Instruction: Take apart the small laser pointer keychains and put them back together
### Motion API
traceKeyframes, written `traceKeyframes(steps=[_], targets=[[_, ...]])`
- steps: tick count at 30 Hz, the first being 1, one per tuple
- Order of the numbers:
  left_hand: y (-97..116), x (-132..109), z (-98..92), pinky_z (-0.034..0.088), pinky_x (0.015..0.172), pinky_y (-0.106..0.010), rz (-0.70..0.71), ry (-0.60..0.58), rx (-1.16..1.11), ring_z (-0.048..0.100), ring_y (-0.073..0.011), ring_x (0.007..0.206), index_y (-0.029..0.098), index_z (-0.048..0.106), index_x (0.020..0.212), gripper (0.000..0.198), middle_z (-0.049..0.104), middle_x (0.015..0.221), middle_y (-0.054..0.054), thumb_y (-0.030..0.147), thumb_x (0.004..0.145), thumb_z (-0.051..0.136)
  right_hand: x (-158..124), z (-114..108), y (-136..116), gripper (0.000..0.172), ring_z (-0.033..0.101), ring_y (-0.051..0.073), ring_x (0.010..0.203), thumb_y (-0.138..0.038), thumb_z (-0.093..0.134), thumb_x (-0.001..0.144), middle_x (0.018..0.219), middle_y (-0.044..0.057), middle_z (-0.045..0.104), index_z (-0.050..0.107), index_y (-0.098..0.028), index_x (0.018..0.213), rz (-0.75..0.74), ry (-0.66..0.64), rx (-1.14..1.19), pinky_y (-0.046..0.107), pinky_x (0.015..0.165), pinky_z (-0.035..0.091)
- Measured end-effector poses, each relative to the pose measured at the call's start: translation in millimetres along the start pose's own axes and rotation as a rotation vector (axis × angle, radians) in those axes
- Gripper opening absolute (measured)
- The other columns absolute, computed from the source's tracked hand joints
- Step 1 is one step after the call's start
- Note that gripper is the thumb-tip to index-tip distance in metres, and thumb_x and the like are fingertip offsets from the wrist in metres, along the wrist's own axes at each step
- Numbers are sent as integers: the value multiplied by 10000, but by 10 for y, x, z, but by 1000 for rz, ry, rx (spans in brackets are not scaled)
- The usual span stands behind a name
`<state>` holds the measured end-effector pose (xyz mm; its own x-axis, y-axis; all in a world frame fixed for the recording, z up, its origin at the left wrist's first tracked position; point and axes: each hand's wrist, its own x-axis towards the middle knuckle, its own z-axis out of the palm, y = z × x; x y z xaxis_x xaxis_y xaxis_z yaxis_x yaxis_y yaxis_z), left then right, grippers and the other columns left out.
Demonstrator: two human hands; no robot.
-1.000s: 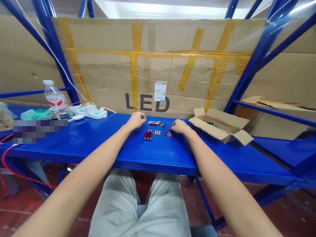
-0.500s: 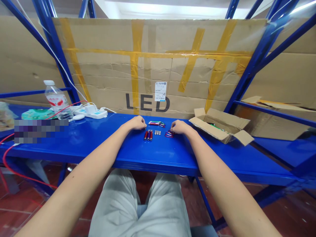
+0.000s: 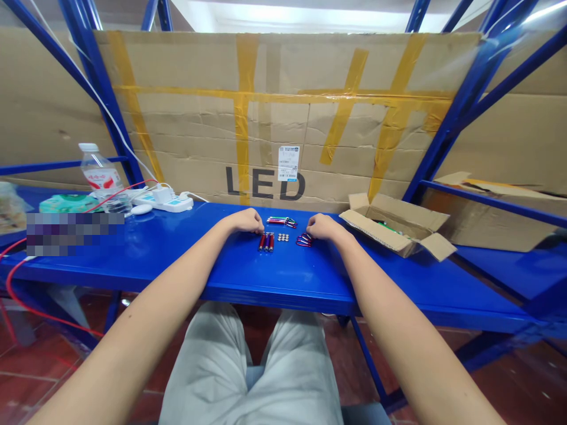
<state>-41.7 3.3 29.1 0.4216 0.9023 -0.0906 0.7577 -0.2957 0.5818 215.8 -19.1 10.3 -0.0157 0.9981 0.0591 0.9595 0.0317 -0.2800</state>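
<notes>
Clips in red lie on the blue table, at three o'clock from the small silver discs; dark red tubes lie at nine o'clock, and coloured sticks at twelve. Each kind has its own group, probably so that nothing gets mixed and both hands reach it easily. The left hand, at ten o'clock, has its fingers curled just beside the tubes; the right hand, between two and three, bends its fingers at the clips. Whether either grips something, I cannot tell.
</notes>
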Motion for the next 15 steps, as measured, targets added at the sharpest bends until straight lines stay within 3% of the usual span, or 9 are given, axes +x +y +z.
traceKeyframes(steps=[15], targets=[[-43, 36, -2, 417, 620, -252, 58, -4, -33, 553, -139, 618, 169, 719, 652, 120, 642, 607, -2, 196, 587, 622, -55, -41, -68, 200, 655, 206, 745, -169, 566, 742, 811, 115, 728, 721, -141, 866, 28, -8, 58, 265, 644, 445]])
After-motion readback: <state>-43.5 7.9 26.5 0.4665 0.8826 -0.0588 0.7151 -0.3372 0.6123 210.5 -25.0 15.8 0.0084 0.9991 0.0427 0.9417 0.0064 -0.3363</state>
